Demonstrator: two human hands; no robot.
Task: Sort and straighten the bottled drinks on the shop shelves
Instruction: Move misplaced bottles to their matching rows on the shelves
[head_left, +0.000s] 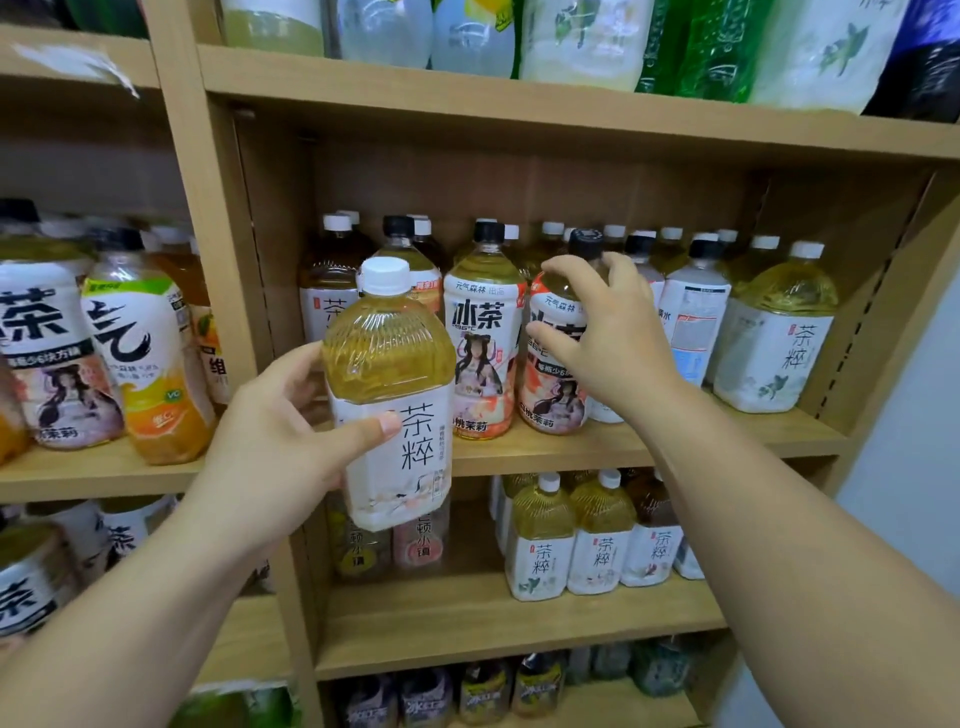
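Note:
My left hand (280, 436) grips a large white-capped bottle of yellow tea (392, 395) with a white label, held upright in front of the middle shelf (649, 444). My right hand (608, 338) curls round the upper part of a black-capped iced tea bottle (553, 400) with a pink label, which stands on that shelf. Another iced tea bottle of the same kind (483, 338) stands just left of it. To the right stand a white-labelled black-capped bottle (693, 317) and a white-capped yellow tea bottle (776, 332).
More bottles fill the back rows of the middle shelf. The left shelf bay (104, 467) holds iced tea and an orange drink. A lower shelf (519, 623) carries small tea bottles. The top shelf (519, 98) holds large pale and green bottles. A wall lies at the far right.

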